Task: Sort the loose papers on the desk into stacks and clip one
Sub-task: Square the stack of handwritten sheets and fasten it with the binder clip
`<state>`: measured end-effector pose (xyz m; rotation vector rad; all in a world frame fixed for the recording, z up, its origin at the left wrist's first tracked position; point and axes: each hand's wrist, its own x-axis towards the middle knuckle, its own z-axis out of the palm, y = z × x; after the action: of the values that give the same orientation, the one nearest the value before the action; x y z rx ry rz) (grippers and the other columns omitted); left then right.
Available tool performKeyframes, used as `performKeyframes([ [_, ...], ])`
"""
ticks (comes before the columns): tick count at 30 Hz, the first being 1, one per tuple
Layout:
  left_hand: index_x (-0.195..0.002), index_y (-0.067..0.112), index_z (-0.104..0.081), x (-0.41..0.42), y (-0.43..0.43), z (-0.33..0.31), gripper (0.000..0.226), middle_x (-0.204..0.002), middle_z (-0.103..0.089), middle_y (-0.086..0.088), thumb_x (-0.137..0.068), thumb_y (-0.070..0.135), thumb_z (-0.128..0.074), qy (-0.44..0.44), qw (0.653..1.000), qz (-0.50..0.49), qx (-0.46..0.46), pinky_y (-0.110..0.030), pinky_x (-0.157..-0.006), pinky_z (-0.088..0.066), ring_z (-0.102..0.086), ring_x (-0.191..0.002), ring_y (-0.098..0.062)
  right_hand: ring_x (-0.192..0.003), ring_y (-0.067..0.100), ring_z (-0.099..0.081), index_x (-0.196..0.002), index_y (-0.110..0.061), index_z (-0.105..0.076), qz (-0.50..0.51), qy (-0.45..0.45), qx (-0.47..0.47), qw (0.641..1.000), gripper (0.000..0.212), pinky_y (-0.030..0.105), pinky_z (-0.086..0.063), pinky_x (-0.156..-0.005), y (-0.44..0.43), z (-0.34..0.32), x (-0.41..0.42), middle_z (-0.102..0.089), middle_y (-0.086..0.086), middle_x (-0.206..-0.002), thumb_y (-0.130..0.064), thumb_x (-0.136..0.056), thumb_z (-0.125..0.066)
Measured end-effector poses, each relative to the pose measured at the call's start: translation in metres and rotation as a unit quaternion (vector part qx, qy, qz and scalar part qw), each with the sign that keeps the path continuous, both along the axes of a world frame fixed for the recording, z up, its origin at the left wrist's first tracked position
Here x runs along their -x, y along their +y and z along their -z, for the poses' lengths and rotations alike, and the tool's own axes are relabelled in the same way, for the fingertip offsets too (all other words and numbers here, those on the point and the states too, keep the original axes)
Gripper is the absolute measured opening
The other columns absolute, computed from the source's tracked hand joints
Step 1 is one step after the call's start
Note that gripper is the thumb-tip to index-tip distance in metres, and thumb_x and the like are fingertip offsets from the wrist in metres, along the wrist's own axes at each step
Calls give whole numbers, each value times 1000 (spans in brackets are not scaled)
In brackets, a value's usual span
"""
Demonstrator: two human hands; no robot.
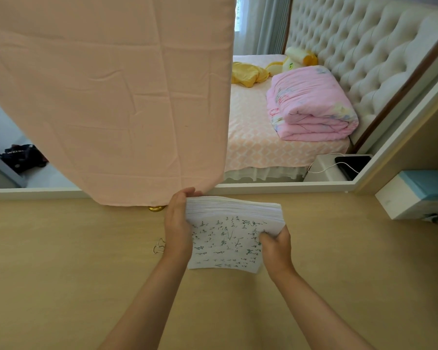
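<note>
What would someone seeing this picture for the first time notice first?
Probably the thick stack of papers covered in handwriting, held at centre over the desk by the left hand and right hand at its side edges. Next, the big pink cloth hanging down over the upper left, and the folded pink quilt on the bed at upper right.

My stack of papers point(233, 238) is thin white paper, matt, with ink scribbles on it. The desk point(61, 274) looks like pale wood, smooth and a bit dull. The clip point(158, 246) is shiny metal wire. The pink cloth point(106, 97) looks soft and creased.
</note>
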<state>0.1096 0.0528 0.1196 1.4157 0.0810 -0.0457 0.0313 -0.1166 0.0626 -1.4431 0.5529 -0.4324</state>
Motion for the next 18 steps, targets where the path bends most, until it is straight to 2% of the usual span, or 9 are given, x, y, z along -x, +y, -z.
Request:
performKeyframes([
  [2, -110, 22, -64, -2, 0, -2, 26, -108, -73, 9, -97, 16, -42, 11, 1000, 2, -3, -37, -88, -48, -62, -104, -17, -78, 2, -68, -103, -15, -61, 1, 2, 5, 1000, 40, 16, -51, -62, -1, -2, 0, -72, -11, -82, -4, -66, -50],
  [5, -113, 22, -61, -6, 3, -1, 28, -109, -73, 8, -97, 13, -39, 28, 1000, 6, -1, -42, -91, -48, -63, -106, -20, -78, 0, -67, -104, -18, -60, 8, 12, 20, 1000, 39, 15, -51, -64, -1, 1, -1, -71, -12, -83, 10, -79, -52],
  [7, -114, 23, -60, -7, 4, 0, 27, -112, -73, 7, -100, 17, -38, 32, 999, 9, 14, -46, -96, -47, -63, -110, -24, -80, 0, -67, -105, -21, -60, 17, 22, 34, 999, 45, 18, -51, -68, -1, 3, -2, -70, -10, -88, 17, -82, -50],
  [9, -115, 25, -59, -7, 5, 2, 28, -114, -72, 8, -101, 18, -36, 27, 999, 16, 15, -48, -97, -47, -62, -111, -24, -82, -2, -67, -112, -16, -58, 20, 26, 40, 999, 45, 20, -50, -72, 0, 3, -2, -69, -6, -95, 17, -83, -49],
  [11, -115, 27, -59, -7, 4, 3, 29, -116, -71, 9, -101, 22, -35, 14, 1000, 24, 7, -49, -100, -45, -62, -112, -21, -82, -5, -66, -117, -13, -56, 24, 30, 41, 998, 44, 17, -51, -72, 0, 3, -3, -68, -5, -98, 16, -84, -49],
  [14, -117, 30, -62, -9, 7, 9, 36, -125, -66, 9, -97, 45, -36, 5, 998, 54, 12, -53, -106, -41, -56, -123, -23, -76, -7, -65, -106, -20, -58, 27, 31, 53, 998, 45, 13, -50, -65, 0, -1, -3, -67, -6, -93, 17, -83, -50],
  [15, -118, 28, -62, -10, 10, 12, 43, -125, -66, 8, -97, 52, -34, 19, 998, 57, 35, -49, -104, -44, -56, -123, -23, -74, -7, -64, -102, -24, -57, 25, 28, 56, 998, 47, 13, -50, -63, -1, -2, -3, -66, -6, -91, 18, -83, -50],
  [18, -121, 14, -63, -8, 15, 24, 66, -112, -72, 0, -102, 55, -15, 87, 989, 53, 111, -30, -80, -55, -66, -108, -21, -75, -7, -64, -100, -29, -56, 15, 33, 63, 997, 50, 13, -50, -63, -2, -1, -1, -66, -7, -91, 18, -83, -51],
])
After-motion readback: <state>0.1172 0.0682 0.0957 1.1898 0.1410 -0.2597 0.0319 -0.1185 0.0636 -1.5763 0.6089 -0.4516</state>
